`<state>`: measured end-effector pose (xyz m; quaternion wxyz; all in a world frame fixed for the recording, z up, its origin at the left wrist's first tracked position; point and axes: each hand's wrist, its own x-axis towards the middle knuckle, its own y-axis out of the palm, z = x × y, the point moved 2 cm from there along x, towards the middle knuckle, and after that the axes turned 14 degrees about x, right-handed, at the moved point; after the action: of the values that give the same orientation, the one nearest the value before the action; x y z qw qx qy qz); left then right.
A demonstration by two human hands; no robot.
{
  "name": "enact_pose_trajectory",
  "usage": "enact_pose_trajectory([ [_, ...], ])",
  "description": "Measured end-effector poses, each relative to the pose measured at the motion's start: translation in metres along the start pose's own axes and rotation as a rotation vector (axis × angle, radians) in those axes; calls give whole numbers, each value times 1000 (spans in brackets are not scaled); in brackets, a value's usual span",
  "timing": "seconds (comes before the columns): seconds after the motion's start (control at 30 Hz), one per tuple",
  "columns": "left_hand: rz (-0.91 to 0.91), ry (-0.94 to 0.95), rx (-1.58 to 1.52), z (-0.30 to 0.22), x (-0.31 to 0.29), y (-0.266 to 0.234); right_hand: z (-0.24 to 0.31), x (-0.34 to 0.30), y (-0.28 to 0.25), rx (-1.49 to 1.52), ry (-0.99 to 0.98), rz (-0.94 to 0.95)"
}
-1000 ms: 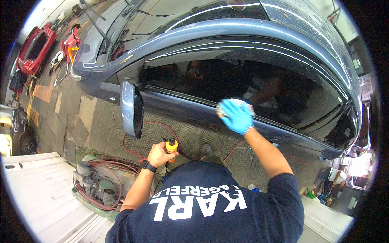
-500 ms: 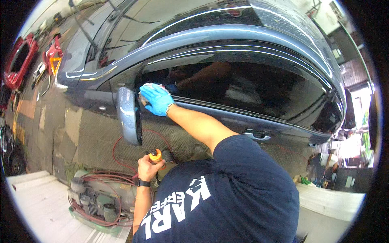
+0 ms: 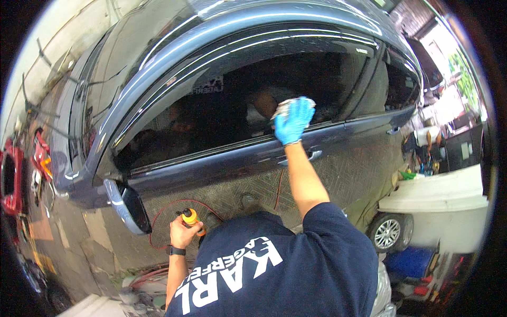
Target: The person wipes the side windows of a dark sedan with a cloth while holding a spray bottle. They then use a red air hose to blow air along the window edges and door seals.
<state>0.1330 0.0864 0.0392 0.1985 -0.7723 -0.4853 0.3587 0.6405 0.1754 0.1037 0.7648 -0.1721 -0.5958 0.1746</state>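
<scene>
My right hand (image 3: pixel 294 126), in a blue glove, holds a pale, crumpled cloth (image 3: pixel 284 108) against the dark side window (image 3: pixel 211 119) of a dark blue car. The arm reaches forward over the door (image 3: pixel 227 165), and the palm is hidden. Bare and with a black band at the wrist, my left hand (image 3: pixel 180 233) grips an orange bottle (image 3: pixel 189 215) with a black cap, low and close to my body. Left of that hand, the car's side mirror (image 3: pixel 127 207) sticks out from the door.
A red hose (image 3: pixel 174 203) loops over the wet patterned floor below the door. To the right are a wheel (image 3: pixel 387 232) and a blue container (image 3: pixel 409 262). Red car parts (image 3: pixel 13 179) lie at the far left.
My right hand and the cloth have moved right along the window, away from the mirror. The view has swung right, bringing the wheel in. My left hand still grips the bottle.
</scene>
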Motion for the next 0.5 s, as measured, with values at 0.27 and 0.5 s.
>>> enact_pose_trajectory([
  [0.27,92,91,116,-70,20,21,-131,-25,-7,95,740,-231],
  [0.5,121,172,164,-93,47,40,-103,-40,15,-6,1065,-233],
])
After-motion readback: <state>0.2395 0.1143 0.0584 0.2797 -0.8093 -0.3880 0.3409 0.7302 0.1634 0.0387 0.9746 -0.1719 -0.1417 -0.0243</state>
